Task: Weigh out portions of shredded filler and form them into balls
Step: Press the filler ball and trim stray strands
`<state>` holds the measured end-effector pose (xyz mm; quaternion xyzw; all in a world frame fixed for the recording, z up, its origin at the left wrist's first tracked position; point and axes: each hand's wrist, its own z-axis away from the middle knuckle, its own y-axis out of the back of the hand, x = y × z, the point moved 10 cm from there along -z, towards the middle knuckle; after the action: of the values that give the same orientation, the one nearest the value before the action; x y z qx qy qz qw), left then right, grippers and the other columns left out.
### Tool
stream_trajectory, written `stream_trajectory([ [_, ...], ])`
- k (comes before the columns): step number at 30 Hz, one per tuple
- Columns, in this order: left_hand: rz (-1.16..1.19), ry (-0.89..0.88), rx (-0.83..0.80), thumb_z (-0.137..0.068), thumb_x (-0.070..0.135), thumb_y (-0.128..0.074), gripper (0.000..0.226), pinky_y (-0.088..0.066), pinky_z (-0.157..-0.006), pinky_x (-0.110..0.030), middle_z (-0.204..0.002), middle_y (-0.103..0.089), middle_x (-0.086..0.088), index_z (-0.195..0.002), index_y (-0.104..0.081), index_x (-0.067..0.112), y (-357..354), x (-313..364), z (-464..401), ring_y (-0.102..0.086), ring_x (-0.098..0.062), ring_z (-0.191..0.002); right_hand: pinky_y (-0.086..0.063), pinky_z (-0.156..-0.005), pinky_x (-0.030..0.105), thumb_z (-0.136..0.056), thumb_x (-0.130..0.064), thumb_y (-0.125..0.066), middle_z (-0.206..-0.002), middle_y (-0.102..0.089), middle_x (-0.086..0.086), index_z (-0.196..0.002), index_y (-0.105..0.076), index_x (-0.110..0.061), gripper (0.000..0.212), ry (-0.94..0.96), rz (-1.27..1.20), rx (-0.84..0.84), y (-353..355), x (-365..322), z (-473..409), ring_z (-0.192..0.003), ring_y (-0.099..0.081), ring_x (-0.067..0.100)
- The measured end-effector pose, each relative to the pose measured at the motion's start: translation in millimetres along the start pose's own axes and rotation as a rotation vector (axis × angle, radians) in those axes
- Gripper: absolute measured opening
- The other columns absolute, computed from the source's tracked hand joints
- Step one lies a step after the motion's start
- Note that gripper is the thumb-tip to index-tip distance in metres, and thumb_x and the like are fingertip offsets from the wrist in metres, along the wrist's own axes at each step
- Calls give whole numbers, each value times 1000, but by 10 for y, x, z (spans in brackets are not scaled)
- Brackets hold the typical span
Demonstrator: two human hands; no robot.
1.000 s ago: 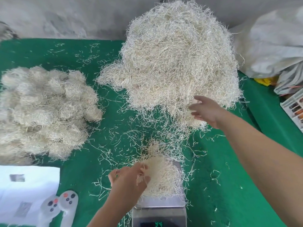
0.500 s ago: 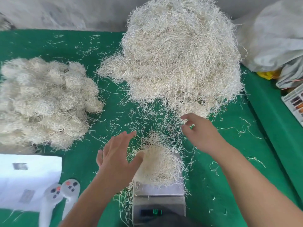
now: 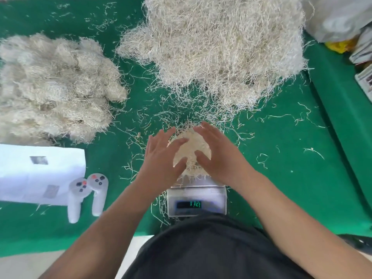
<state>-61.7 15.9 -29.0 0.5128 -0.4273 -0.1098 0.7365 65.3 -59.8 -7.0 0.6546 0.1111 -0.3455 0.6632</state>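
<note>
A small pale portion of shredded filler (image 3: 191, 146) sits on the silver scale (image 3: 196, 200) at the table's near edge; the green display digits are lit. My left hand (image 3: 161, 156) presses against the portion's left side and my right hand (image 3: 219, 156) against its right side, fingers spread, cupping it between the palms. The large loose heap of filler (image 3: 221, 47) lies just behind the scale. A pile of several formed balls (image 3: 54, 87) rests at the left.
Loose strands litter the green table cover (image 3: 281, 158). A white sheet (image 3: 36, 174) and two white controllers (image 3: 86, 194) lie near left. Plastic bags (image 3: 338, 17) and boxes crowd the far right past a raised green ledge.
My right hand left the big heap and came down to the scale. My left hand opened and both now close in on the portion from either side. The view tilted down.
</note>
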Motion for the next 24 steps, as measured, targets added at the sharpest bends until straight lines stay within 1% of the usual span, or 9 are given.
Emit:
stream_trajectory([
  [6, 75, -25, 213, -95, 26, -66, 50, -8, -125, -46, -166, -26, 2, -142, -55, 37, 269, 110, 133, -13, -26, -155, -17, -124, 37, -99, -29, -64, -172, -18, -1, -159, -35, -32, 67, -26, -17, 35, 10, 64, 120, -157, -18, 20],
  [9, 113, -25, 269, -95, 24, -66, 49, -12, -122, -41, -165, -26, 4, -142, -56, 35, 357, 136, 175, -14, -21, -153, -18, -126, 44, -99, -32, -64, -172, -16, -2, -159, -34, -32, 67, -47, -10, 37, -28, 113, 147, -157, -16, 21],
  [12, 171, 6, 269, -95, 26, -65, 53, -17, -122, -46, -165, -24, 5, -145, -52, 36, 331, 91, 206, -15, -19, -152, -17, -125, 50, -97, -37, -65, -173, -14, -2, -159, -31, -36, 71, -65, 24, 41, -58, 195, 126, -158, -14, 23],
  [15, 265, 102, 221, -95, 35, -65, 64, -19, -121, -54, -166, -15, 14, -151, -37, 46, 185, -64, 223, -10, -16, -153, -19, -123, 55, -92, -45, -68, -173, -11, -3, -160, -22, -40, 82, -99, 99, 49, -123, 319, 78, -157, -13, 29],
  [17, 285, 234, 86, -96, 49, -60, 71, -13, -121, -58, -167, -1, 21, -153, -19, 58, -63, -191, 165, -1, -20, -156, -22, -121, 60, -88, -47, -72, -173, -4, -3, -160, -10, -43, 96, -151, 126, -2, -259, 408, 49, -156, -13, 34],
  [19, 344, 368, -85, -99, 61, -51, 73, -8, -124, -61, -169, 8, 18, -156, -6, 59, -378, -259, 93, 3, -27, -158, -26, -119, 64, -87, -41, -75, -173, -1, 0, -161, -3, -43, 104, -235, 115, -108, -502, 526, 12, -155, -13, 38],
  [21, 503, 403, -143, -101, 62, -48, 74, -17, -125, -62, -172, -1, 8, -161, -7, 49, -574, -212, -7, -8, -30, -158, -35, -119, 59, -90, -26, -74, -166, -26, 11, -162, -20, -30, 89, -304, 74, -211, -729, 594, -70, -151, -28, 39],
  [23, 608, 366, -122, -103, 60, -47, 72, -21, -125, -59, -171, -15, 2, -163, -15, 38, -647, -99, -137, -18, -28, -157, -50, -105, 43, -96, -11, -66, -131, -61, 8, -140, -52, -15, 46, -359, -60, -129, -744, 578, -176, -125, -58, 28],
  [24, 694, 375, -105, -102, 61, -48, 70, -22, -125, -58, -169, -21, 0, -162, -22, 37, -658, -23, -178, -23, -27, -155, -55, -93, 32, -100, -9, -61, -113, -67, 4, -127, -59, -11, 28, -418, -207, -49, -692, 581, -189, -109, -65, 24],
])
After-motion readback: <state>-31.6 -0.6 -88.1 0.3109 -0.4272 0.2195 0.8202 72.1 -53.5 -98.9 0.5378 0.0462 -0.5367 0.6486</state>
